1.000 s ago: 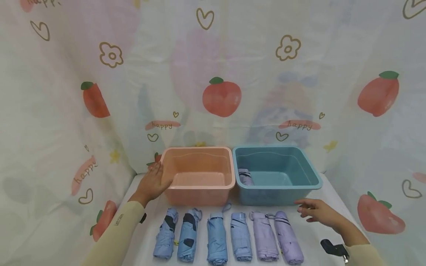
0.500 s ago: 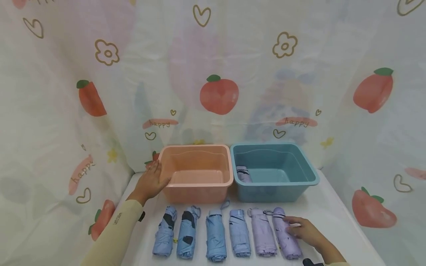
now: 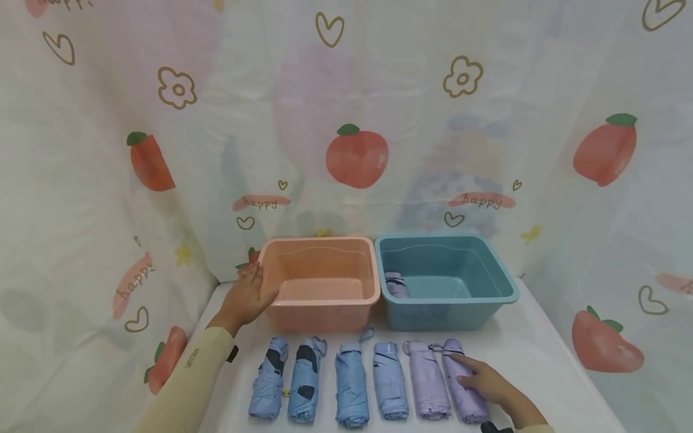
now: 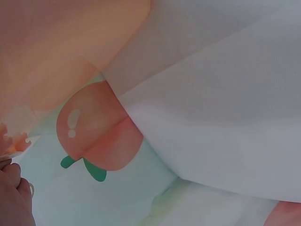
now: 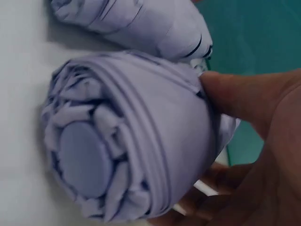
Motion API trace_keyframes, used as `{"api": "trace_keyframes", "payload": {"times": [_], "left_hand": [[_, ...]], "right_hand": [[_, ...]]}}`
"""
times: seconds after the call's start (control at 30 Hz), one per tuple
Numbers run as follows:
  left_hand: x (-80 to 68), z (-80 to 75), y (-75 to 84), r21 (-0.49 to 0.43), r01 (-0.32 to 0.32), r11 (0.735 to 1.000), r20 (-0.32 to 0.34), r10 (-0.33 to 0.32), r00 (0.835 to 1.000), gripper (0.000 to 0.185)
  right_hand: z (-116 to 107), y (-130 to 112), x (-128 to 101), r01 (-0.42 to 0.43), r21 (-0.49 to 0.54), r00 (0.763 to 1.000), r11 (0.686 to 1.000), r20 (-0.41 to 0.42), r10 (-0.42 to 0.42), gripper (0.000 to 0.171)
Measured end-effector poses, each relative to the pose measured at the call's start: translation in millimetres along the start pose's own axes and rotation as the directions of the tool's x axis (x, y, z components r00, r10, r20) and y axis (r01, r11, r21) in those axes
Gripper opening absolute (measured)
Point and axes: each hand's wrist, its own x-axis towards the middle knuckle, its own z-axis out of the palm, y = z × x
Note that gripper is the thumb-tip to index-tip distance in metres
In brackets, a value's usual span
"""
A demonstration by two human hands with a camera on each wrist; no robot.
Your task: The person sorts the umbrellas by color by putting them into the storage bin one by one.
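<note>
Your right hand [image 3: 484, 382] covers the middle of the lilac umbrella [image 3: 465, 402]; the wrist runs off the bottom edge. The umbrella in the blue bin [image 3: 500, 296] is half hidden behind its front wall. In the left wrist view only a sliver of your left hand [image 4: 11, 200] shows.

White table surface [image 3: 541, 355] enclosed on three sides by translucent curtain [image 3: 379, 90] printed with peaches, hearts, flowers.

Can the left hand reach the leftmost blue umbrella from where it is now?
Probably yes: the left hand rests on the pink tub, and bare table separates it from the leftmost blue umbrella.
</note>
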Motion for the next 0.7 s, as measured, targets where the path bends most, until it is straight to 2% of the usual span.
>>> {"api": "trace_keyframes", "payload": {"times": [0.17, 0.33, 0.43, 0.6, 0.7], "left_hand": [[-0.4, 0.0, 0.0, 0.010, -0.007, 1.000, -0.015, 0.007, 1.000, 0.084], [0.0, 1.1, -0.8, 0.003, -0.019, 1.000, -0.035, 0.019, 0.999, 0.085], [-0.2, 1.9, -1.8, -0.001, -0.006, 1.000, -0.030, 0.006, 1.000, 0.084], [1.1, 4.5, -3.0, -0.007, 0.003, 1.000, -0.018, -0.003, 1.000, 0.083], [0.9, 3.8, -2.9, -0.012, -0.001, 1.000, -0.013, 0.001, 1.000, 0.084]], "right_hand": [[3, -11, 6, 0.008, -0.005, 1.000, 1.000, 0.006, -0.008, 0.052], [6, -14, 9, -0.071, -0.001, 0.997, 0.997, -0.029, 0.071, 0.052], [6, -13, 9, -0.097, 0.004, 0.995, 0.995, -0.030, 0.097, 0.052], [-3, -15, 5, -0.080, -0.017, 0.997, 0.997, -0.020, 0.080, 0.054], [-16, -21, -1, -0.058, 0.006, 0.998, 0.998, 0.016, 0.058, 0.054]]}}
